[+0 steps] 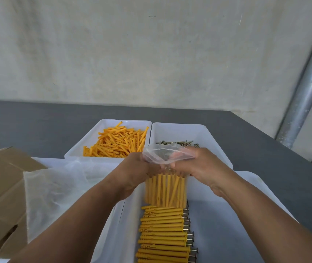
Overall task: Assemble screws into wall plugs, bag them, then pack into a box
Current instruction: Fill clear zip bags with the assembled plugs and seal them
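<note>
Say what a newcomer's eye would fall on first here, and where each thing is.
At centre the left hand and right hand grip a bag holding upright plugs. Below, a row of assembled plugs lies in the near tray. Behind, loose plugs fill the left tray.

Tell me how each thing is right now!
bag, mouth open, plugs standing inside
left hand, grips bag
right hand, grips bag
loose plugs, heaped in far-left tray
screws, lying in far-right tray
assembled plugs, lying in a row in near tray
cardboard, flattened
</note>
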Demonstrator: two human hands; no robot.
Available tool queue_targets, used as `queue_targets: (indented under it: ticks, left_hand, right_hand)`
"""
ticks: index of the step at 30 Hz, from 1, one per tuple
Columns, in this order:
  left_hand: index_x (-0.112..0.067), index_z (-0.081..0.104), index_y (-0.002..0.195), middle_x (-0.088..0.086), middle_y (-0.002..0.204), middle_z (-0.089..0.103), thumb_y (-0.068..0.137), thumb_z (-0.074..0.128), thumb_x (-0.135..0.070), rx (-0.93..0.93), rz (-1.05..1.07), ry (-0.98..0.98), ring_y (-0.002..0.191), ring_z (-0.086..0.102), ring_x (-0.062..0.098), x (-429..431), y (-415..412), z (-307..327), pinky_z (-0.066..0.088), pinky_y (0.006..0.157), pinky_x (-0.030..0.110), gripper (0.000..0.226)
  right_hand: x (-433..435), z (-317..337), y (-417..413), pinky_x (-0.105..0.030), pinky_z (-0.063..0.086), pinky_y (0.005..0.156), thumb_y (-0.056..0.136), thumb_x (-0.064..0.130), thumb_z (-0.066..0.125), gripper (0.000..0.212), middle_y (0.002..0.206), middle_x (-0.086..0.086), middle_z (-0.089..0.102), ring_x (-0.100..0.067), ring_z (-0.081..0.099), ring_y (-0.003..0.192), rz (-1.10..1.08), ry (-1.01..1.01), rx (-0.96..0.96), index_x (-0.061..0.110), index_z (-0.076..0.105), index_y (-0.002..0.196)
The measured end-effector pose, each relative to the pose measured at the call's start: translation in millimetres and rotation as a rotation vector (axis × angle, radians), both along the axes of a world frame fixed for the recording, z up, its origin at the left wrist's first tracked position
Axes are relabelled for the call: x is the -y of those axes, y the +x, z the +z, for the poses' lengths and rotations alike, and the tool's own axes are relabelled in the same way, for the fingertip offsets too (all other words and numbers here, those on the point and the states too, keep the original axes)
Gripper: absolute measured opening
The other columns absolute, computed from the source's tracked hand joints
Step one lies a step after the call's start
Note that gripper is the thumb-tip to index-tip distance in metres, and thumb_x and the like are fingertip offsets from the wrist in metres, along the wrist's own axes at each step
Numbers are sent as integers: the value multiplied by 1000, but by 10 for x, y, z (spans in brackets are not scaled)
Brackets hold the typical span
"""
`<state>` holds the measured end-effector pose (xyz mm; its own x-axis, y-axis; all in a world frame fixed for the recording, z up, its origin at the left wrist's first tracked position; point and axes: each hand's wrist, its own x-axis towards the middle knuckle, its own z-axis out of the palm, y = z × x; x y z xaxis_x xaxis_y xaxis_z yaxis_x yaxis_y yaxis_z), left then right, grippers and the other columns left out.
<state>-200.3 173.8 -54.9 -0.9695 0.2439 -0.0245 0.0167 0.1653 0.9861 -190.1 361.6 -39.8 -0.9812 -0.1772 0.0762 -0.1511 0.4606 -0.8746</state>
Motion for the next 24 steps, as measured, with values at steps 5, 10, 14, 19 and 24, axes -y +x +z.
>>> queue_targets:
  ticks: [5, 10, 14, 19, 24]
  left_hand:
    - [13, 66, 101, 30, 98, 66, 93, 61, -15, -28, -3, 29, 85, 59, 26, -49, 8, 86, 48, 97, 52, 30]
    - [12, 63, 95, 14, 84, 57, 96, 56, -20, -73, -12, -42, 83, 50, 25, -176, 55, 196, 44, 81, 43, 33]
    - [-5, 74, 93, 23, 94, 68, 98, 55, -22, -35, -34, -7, 87, 58, 30, -262, 173, 260, 45, 98, 56, 26]
    - [-3, 67, 112, 20, 113, 68, 99, 53, -25, 8, -92, 44, 108, 65, 35, -414, 251, 311, 51, 97, 49, 30]
    - [-3, 65, 116, 14, 102, 68, 99, 53, -24, 55, -133, 50, 90, 65, 21, -630, 296, 259, 54, 90, 37, 30]
  right_hand:
    - [-10, 86, 28, -43, 53, 80, 81, 31, 71, 21, 97, -9, 73, -29, 67, 94, -89, -27, -79, 16, 74, 94]
    - [-53, 239, 82, -20, 47, 70, 78, 30, 77, 14, 94, 9, 71, -5, 66, 86, -92, -83, -113, 32, 73, 91]
    - [-64, 356, 146, -23, 51, 65, 78, 24, 79, 15, 86, 12, 68, -6, 65, 77, -123, 110, -172, 35, 72, 86]
    - [-186, 539, 221, -21, 46, 61, 84, 12, 72, 22, 78, 11, 69, -4, 62, 68, -166, 196, -202, 31, 70, 74]
    - [-345, 589, 355, -34, 56, 64, 85, 7, 65, 23, 79, 5, 70, -15, 66, 73, -218, 320, -166, 27, 70, 76]
